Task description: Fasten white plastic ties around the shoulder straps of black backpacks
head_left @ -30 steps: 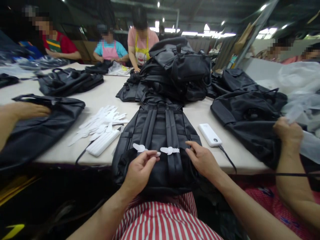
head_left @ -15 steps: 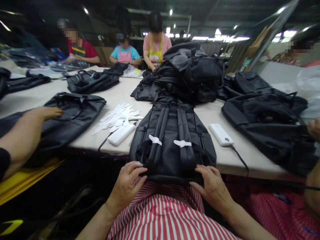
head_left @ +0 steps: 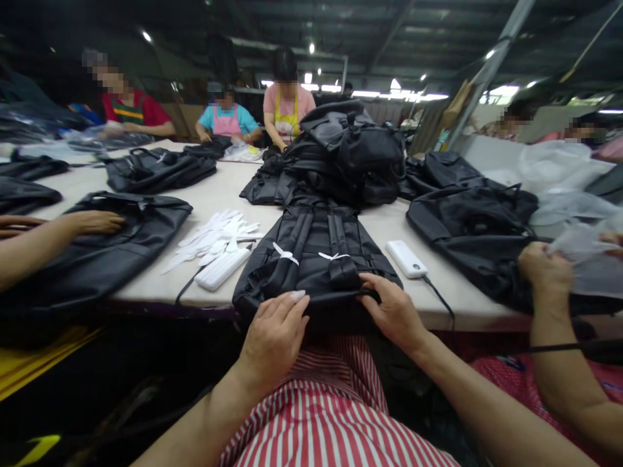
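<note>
A black backpack (head_left: 318,280) lies at the table's front edge with its shoulder straps facing up. One white strap tie (head_left: 285,255) is around the left shoulder strap, and another white strap tie (head_left: 334,256) is around the right one. My left hand (head_left: 276,329) is closed on the backpack's near bottom edge, fingers on top and thumb lower. On the right, my right hand (head_left: 389,308) pinches the same edge near the bag's corner, partly hiding it. The backpack's far end meets a heap of black backpacks (head_left: 348,152).
White strap ties (head_left: 211,237) lie piled at left beside a white power bank (head_left: 221,269) with a cable. Another white power bank (head_left: 406,258) lies at right. Co-workers' hands touch a black bag (head_left: 141,253) at left and clear plastic (head_left: 584,253) at right.
The backpack's near end is lifted and folded upward, its straps bunched. My left hand has moved inward along the edge. The view has turned right, and a neighbour's hands with plastic now show.
</note>
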Demonstrator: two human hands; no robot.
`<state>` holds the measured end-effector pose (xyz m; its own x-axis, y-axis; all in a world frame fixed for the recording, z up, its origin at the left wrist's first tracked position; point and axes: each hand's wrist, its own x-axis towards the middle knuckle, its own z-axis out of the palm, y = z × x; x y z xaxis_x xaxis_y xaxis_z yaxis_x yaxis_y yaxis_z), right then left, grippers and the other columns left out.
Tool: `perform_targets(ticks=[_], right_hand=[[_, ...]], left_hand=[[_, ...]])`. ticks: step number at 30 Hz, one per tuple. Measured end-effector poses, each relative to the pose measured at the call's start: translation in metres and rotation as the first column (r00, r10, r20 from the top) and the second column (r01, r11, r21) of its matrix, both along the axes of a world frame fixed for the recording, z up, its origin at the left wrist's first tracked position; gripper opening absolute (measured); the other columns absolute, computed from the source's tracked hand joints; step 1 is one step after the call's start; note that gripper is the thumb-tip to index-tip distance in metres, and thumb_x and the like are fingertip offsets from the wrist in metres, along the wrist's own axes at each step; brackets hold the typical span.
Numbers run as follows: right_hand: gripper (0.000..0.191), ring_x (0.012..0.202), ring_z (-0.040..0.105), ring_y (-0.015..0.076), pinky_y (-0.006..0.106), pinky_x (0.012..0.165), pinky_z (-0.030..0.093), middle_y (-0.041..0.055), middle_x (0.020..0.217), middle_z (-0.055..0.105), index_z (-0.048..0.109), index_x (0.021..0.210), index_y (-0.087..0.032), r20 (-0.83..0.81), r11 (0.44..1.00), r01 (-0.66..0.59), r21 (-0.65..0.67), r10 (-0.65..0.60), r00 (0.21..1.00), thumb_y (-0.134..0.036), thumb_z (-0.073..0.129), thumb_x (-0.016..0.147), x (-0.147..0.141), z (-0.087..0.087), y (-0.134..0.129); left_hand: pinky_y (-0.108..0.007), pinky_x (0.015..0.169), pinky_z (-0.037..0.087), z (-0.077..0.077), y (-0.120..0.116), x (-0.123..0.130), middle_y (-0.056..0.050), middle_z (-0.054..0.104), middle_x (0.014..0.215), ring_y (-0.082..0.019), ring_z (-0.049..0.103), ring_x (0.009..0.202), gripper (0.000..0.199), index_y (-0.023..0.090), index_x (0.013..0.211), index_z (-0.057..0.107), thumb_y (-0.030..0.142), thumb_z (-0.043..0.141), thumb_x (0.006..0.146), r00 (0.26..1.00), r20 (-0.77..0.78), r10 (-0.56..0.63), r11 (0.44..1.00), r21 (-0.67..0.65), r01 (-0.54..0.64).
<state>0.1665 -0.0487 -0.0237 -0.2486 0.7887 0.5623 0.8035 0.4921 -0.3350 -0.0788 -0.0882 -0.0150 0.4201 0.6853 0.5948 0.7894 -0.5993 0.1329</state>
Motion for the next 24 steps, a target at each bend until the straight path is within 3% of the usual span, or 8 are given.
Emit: perform_targets(ticks=[5,8,11,14,19,22,24], right_hand=[[0.038,0.089,0.057,0.0196,0.034,0.079,0.044,0.0059,0.098,0.062,0.048,0.116,-0.019,0.014,0.995,0.010,-0.102,-0.008,1.000,-0.018,0.052,0.079,-0.001,-0.005,0.000],[0.043,0.092,0.053,0.0205,0.033,0.078,0.043,0.0081,0.101,0.059,0.047,0.117,-0.016,0.171,0.985,0.022,-0.170,0.007,0.985,-0.017,0.056,0.075,0.003,-0.017,-0.007],[0.031,0.090,0.050,0.0216,0.033,0.075,0.040,0.0085,0.098,0.057,0.054,0.102,-0.015,0.373,0.979,0.081,-0.188,-0.005,0.928,-0.020,0.060,0.072,0.007,-0.024,-0.011],[0.009,0.084,0.047,0.0220,0.035,0.071,0.035,0.0078,0.088,0.057,0.056,0.087,-0.016,0.505,0.986,0.149,-0.079,-0.089,0.858,-0.017,0.053,0.079,0.007,-0.031,-0.008],[0.008,0.078,0.043,0.0219,0.035,0.067,0.030,0.0077,0.083,0.055,0.056,0.083,-0.016,0.502,0.987,0.157,0.025,-0.149,0.852,-0.018,0.048,0.083,0.008,-0.051,0.002],[0.007,0.080,0.043,0.0224,0.035,0.068,0.030,0.0080,0.084,0.055,0.056,0.083,-0.016,0.460,0.987,0.161,0.020,-0.152,0.875,-0.021,0.054,0.078,0.012,-0.056,0.000],[0.011,0.082,0.043,0.0222,0.035,0.070,0.031,0.0087,0.086,0.056,0.057,0.087,-0.015,0.451,0.992,0.121,0.035,-0.124,0.884,-0.020,0.054,0.079,0.016,-0.054,-0.005]], left_hand=[[-0.043,0.086,0.035,0.001,0.035,0.016,-0.009,0.067,0.098,-0.026,0.053,0.105,0.027,0.017,0.108,0.057,0.018,0.049,0.082,0.962,-0.268,0.042,0.985,-0.147,-0.084],[-0.044,0.084,0.034,-0.005,0.047,0.021,-0.007,0.068,0.079,-0.026,0.055,0.095,0.015,0.020,0.089,0.062,0.020,0.057,0.075,0.926,-0.378,-0.019,0.974,-0.216,-0.069],[-0.044,0.083,0.034,-0.010,0.054,0.029,-0.008,0.066,0.073,-0.025,0.056,0.084,0.007,0.018,0.075,0.061,0.014,0.055,0.073,0.892,-0.451,-0.016,0.972,-0.217,-0.093],[-0.044,0.079,0.034,-0.014,0.060,0.035,-0.009,0.064,0.073,-0.026,0.055,0.079,0.014,0.016,0.075,0.060,0.009,0.048,0.076,0.890,-0.453,0.053,0.977,-0.163,-0.141],[-0.042,0.081,0.034,-0.023,0.059,0.038,-0.009,0.061,0.075,-0.024,0.054,0.080,0.019,0.016,0.078,0.058,0.007,0.041,0.080,0.894,-0.436,0.106,0.982,-0.095,-0.163],[-0.043,0.092,0.029,-0.030,0.051,0.045,-0.009,0.062,0.092,-0.024,0.053,0.093,0.016,0.017,0.092,0.058,0.015,0.051,0.078,0.929,-0.369,0.016,0.990,-0.125,-0.067],[-0.041,0.091,0.030,-0.035,0.046,0.052,-0.008,0.061,0.102,-0.024,0.052,0.098,0.028,0.018,0.104,0.055,0.020,0.055,0.077,0.945,-0.323,-0.052,0.986,-0.165,-0.002]])
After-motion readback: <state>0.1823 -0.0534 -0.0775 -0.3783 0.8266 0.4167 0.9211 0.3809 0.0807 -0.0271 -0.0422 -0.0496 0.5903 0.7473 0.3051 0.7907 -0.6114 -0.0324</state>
